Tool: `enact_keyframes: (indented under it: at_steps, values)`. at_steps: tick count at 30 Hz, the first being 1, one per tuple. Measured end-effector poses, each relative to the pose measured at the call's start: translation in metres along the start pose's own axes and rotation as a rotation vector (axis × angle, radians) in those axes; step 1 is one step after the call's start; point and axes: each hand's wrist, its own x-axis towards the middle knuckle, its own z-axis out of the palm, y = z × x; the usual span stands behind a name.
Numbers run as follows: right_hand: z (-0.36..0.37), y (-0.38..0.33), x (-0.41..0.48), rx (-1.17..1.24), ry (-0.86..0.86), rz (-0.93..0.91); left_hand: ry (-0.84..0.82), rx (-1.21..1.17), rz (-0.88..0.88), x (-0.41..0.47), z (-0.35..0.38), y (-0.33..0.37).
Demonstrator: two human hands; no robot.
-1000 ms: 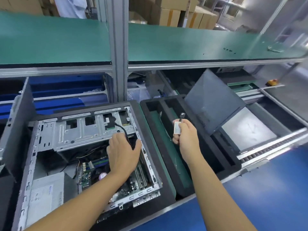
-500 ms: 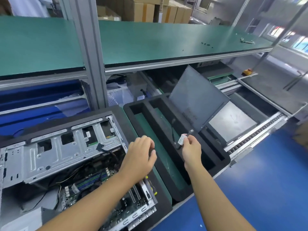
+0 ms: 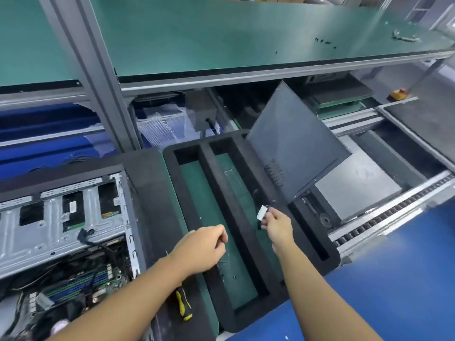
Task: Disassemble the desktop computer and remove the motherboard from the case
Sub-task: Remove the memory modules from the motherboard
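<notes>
Pinching a short black cable (image 3: 262, 212) by its white tag with the fingers of the right hand (image 3: 277, 226), just above the right compartment of the black foam tray (image 3: 229, 207), apparently to lay it there as a removed part. Holding the left hand (image 3: 203, 247) over the tray's left compartment, fingers curled toward the thumb; cannot tell whether anything thin is pinched. In that left compartment, a few small dark bits, maybe screws (image 3: 234, 276), probably kept there so as not to get lost. Left of the tray, the open case (image 3: 49, 217), with the motherboard (image 3: 108, 287) not yet taken out. Against the tray's far right corner, a side panel (image 3: 293, 148), leaned aside. On the surface just left of the tray, a screwdriver (image 3: 183, 306), near for the next screws.
</notes>
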Motion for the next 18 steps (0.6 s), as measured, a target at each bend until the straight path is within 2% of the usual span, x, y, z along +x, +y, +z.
enact_keyframes:
  at_steps: [3,6,9,12,15,18]
  values:
    - [0.003,0.009,0.012,-0.096,-0.084,0.123,-0.032,0.004,-0.042,0.007,0.002,-0.004]
    - [0.005,0.019,0.017,-0.125,-0.058,0.23,-0.026,0.005,-0.074,0.014,-0.001,-0.006]
    - [0.008,0.026,0.008,-0.13,-0.014,0.225,-0.018,0.006,-0.085,0.016,-0.002,-0.004]
    - [0.011,0.025,-0.007,-0.179,0.069,0.118,0.01,0.027,-0.076,0.011,-0.005,-0.001]
    - [0.021,0.005,-0.041,-0.198,0.155,-0.096,0.112,0.058,-0.043,-0.009,-0.019,-0.002]
    - [0.042,-0.016,-0.083,-0.169,0.056,-0.31,0.279,0.029,-0.012,-0.036,-0.036,-0.011]
